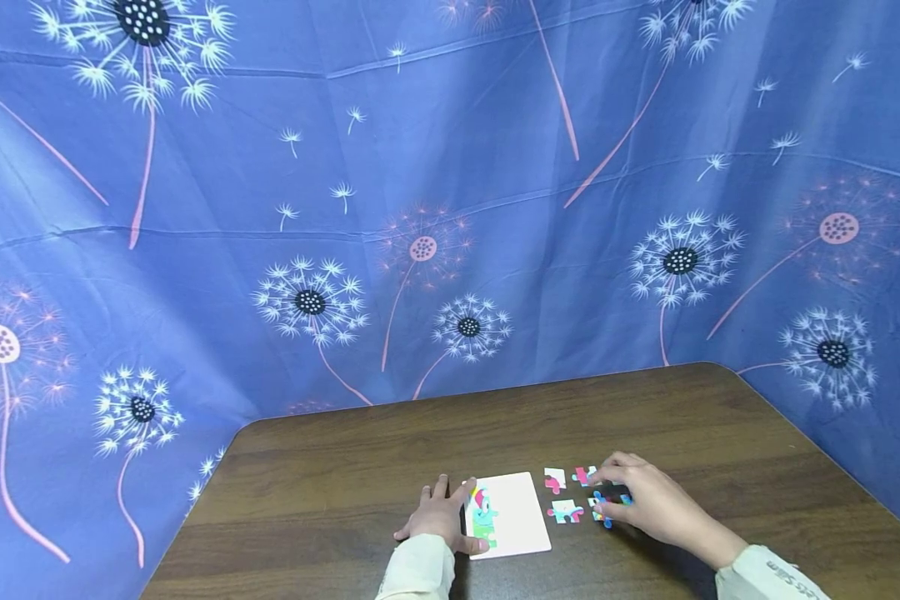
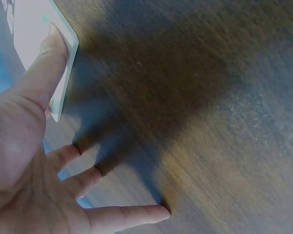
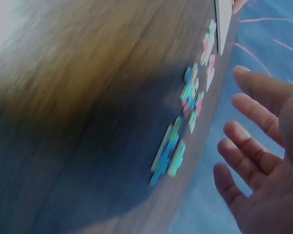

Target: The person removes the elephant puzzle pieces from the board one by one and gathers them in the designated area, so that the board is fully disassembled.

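A white puzzle board [image 1: 521, 512] lies on the table, with a coloured picture section along its left side. My left hand [image 1: 438, 521] rests at the board's left edge, fingers spread; in the left wrist view its thumb lies on the board [image 2: 31, 29]. Several loose puzzle pieces [image 1: 566, 511] lie to the right of the board. Over the rightmost ones hovers my right hand [image 1: 656, 500], its fingers apart and relaxed. The right wrist view has the right hand [image 3: 263, 141] above the pieces [image 3: 166, 151], with nothing held between its fingers.
The brown wooden table [image 1: 390, 450] has rounded far corners. A blue cloth [image 1: 495, 208] with dandelion prints hangs behind it and along both sides. Long sleeves [image 1: 420, 567] cover both forearms.
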Motion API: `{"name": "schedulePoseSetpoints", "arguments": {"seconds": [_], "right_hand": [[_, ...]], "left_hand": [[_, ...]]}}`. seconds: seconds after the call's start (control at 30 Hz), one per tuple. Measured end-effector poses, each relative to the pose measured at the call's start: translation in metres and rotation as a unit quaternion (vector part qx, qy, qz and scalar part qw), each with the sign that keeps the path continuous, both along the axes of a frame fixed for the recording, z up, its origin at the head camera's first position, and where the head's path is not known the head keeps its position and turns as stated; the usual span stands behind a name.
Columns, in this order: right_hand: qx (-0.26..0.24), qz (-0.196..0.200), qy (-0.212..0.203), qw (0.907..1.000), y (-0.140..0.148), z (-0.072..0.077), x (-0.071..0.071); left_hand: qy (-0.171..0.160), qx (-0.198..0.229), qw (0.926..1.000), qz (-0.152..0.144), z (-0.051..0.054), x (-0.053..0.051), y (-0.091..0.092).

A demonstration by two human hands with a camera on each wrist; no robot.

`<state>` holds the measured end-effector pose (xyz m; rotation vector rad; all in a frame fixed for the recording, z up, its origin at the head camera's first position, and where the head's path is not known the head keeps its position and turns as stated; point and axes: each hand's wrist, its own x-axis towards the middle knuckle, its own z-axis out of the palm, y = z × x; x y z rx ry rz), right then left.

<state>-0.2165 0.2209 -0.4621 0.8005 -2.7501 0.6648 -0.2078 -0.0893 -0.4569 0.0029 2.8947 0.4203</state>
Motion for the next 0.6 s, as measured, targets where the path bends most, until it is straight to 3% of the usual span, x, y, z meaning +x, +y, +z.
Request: {"name": "schedulePoseSetpoints", "arguments": {"seconds": [0.2,0.37,0.6], "right_hand": [[-0.013,-0.036,-0.012,0.9992,-0.017,0.003,0.0],[-0.031,-0.035,-0.013,0.9988,-0.031,0.003,-0.001],[-0.073,-0.057,-0.054,0.9942,-0.048,0.005,0.0]], "left_hand": [[-0.002,0.004,1.0,-0.002,-0.001,-0.001,-0.001],[-0.001,0.002,1.0,-0.003,-0.001,-0.001,0.0],[-0.001,0.005,1.0,0.0,-0.001,0.0,0.0]]}}
